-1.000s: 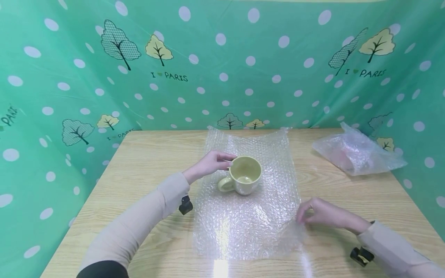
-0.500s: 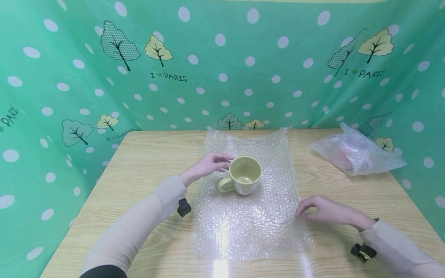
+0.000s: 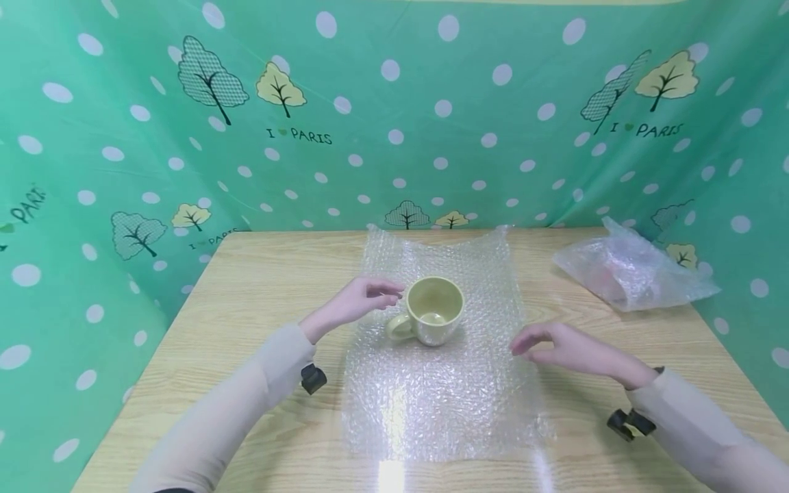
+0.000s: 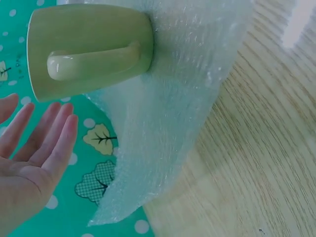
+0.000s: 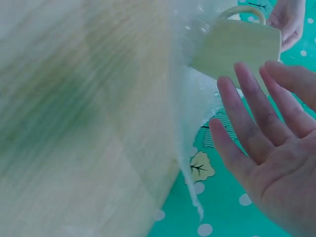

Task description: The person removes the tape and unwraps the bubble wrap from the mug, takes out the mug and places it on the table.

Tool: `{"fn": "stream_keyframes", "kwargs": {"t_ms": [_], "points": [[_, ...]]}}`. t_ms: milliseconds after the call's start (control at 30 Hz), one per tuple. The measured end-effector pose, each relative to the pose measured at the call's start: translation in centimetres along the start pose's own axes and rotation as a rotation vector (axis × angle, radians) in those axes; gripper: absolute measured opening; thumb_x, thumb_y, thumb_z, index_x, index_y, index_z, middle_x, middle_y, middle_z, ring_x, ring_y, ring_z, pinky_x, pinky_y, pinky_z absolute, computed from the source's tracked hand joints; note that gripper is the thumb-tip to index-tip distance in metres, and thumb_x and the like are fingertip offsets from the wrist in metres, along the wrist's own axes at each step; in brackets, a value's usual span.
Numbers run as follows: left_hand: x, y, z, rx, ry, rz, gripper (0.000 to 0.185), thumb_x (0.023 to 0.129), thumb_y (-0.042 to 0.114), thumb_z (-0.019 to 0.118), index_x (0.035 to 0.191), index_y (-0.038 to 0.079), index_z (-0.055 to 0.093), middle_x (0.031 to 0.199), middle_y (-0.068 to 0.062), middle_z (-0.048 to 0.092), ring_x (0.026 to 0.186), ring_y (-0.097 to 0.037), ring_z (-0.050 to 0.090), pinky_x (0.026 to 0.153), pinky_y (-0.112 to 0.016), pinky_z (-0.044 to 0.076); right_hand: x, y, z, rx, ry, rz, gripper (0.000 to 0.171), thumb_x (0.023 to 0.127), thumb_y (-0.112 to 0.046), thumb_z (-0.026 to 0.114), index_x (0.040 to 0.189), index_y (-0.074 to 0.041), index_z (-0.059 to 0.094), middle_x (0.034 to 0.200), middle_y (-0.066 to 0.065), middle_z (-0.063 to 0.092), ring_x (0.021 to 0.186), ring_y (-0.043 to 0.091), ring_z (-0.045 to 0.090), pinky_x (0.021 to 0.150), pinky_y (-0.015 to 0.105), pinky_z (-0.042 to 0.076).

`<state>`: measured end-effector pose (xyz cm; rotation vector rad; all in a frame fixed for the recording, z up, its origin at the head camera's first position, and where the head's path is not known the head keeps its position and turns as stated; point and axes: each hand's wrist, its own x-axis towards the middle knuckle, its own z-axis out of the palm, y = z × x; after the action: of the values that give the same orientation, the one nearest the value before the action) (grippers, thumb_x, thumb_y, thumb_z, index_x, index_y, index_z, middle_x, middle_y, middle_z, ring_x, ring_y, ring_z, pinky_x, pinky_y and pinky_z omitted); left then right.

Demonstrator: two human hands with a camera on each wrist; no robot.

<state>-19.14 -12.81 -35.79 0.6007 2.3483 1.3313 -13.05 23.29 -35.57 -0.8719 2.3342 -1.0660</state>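
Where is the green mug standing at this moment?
In the head view, the green mug stands upright on the bubble wrap sheet at the table's middle, just beside the left hand, with the right hand further away.

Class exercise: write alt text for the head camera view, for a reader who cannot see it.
A pale green mug stands upright on a sheet of bubble wrap spread over a wooden table. The person's open left hand hovers beside its rim, the open right hand above the sheet's right edge.

Green polka-dot cloth (image 3: 394,103) with trees walls in a light wooden table (image 3: 271,274) on three sides
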Motion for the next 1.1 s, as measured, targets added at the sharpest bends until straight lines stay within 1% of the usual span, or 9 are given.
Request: {"fn": "stream_keyframes", "kwargs": {"t_ms": [167,300,467,633,800,933,1000,1067,1100], "points": [[-0.7,0.1,0.2,0.06,0.024,0.012,0.033,0.087,0.014,0.055,0.118,0.003,0.053,0.114,-0.013,0.058,0.1,-0.024,0.057,0.086,-0.031,0.048,1.4,-0.5,-0.7,0.008,0.031,-0.041,0.028,0.084,-0.005,0.056,0.108,0.008,0.054,0.096,0.015,0.063,0.089,0.021,0.06,0.077,0.028,0.051],[-1.2,0.0,0.5,0.07,0.033,0.012,0.036,0.086,0.016,0.056,0.118,0.002,0.053,0.111,-0.015,0.059,0.098,-0.024,0.057,0.084,-0.031,0.049,2.8,-0.6,-1.1,0.024,0.042,-0.022,0.035,0.083,-0.006,0.056,0.114,0.009,0.049,0.098,0.018,0.062,0.089,0.021,0.06,0.077,0.024,0.05],[-1.7,-0.1,0.8,0.058,0.043,0.007,0.038,0.085,0.018,0.057,0.119,0.0,0.052,0.112,-0.016,0.058,0.097,-0.025,0.058,0.081,-0.031,0.05,4.6,-0.9,-1.4,0.099,0.032,-0.008,0.041,0.083,-0.002,0.055,0.12,0.01,0.043,0.1,0.021,0.06,0.091,0.025,0.059,0.077,0.023,0.051],[-2.3,-0.2,1.3,0.054,0.059,-0.007,0.038,0.084,0.017,0.058,0.118,0.0,0.052,0.112,-0.016,0.058,0.097,-0.025,0.057,0.081,-0.032,0.05,6.1,-1.2,-1.5,0.128,0.029,-0.016,0.049,0.082,-0.003,0.058,0.124,0.01,0.038,0.102,0.022,0.059,0.092,0.03,0.058,0.077,0.024,0.051],[-2.6,-0.3,1.7,0.042,0.078,-0.024,0.04,0.083,0.019,0.06,0.118,0.001,0.052,0.113,-0.016,0.057,0.097,-0.026,0.057,0.08,-0.033,0.05,7.3,-1.5,-1.3,0.17,0.029,0.009,0.057,0.081,-0.003,0.059,0.129,0.01,0.032,0.11,0.029,0.053,0.098,0.039,0.054,0.08,0.028,0.05],[-2.8,-0.4,2.1,0.026,0.102,-0.035,0.041,0.082,0.018,0.061,0.118,0.0,0.052,0.114,-0.018,0.056,0.098,-0.029,0.057,0.079,-0.032,0.051,8.3,-1.5,-1.1,0.217,0.033,0.037,0.062,0.08,-0.004,0.061,0.131,0.009,0.028,0.116,0.031,0.048,0.102,0.041,0.052,0.082,0.033,0.05],[-2.8,-0.4,2.3,0.013,0.111,-0.025,0.041,0.082,0.018,0.061,0.117,-0.002,0.052,0.115,-0.02,0.055,0.098,-0.03,0.057,0.079,-0.032,0.051,8.7,-1.4,-1.0,0.237,0.033,0.042,0.065,0.079,-0.004,0.062,0.132,0.008,0.027,0.118,0.031,0.047,0.104,0.04,0.051,0.083,0.033,0.05],[-3.2,0.5,2.5,0.004,0.117,-0.025,0.041,0.083,0.014,0.06,0.117,-0.005,0.051,0.116,-0.022,0.054,0.1,-0.033,0.055,0.08,-0.033,0.051,9.0,-1.4,-0.9,0.261,0.032,0.038,0.067,0.078,-0.003,0.063,0.133,0.008,0.026,0.119,0.032,0.045,0.105,0.04,0.05,0.084,0.034,0.049],[-3.2,0.4,2.6,0.005,0.124,-0.026,0.041,0.083,0.014,0.06,0.117,-0.005,0.051,0.116,-0.022,0.054,0.1,-0.033,0.055,0.079,-0.033,0.051,9.2,-1.3,-0.8,0.268,0.034,0.034,0.067,0.078,-0.003,0.063,0.133,0.008,0.026,0.12,0.032,0.044,0.106,0.04,0.049,0.084,0.035,0.049]]}}
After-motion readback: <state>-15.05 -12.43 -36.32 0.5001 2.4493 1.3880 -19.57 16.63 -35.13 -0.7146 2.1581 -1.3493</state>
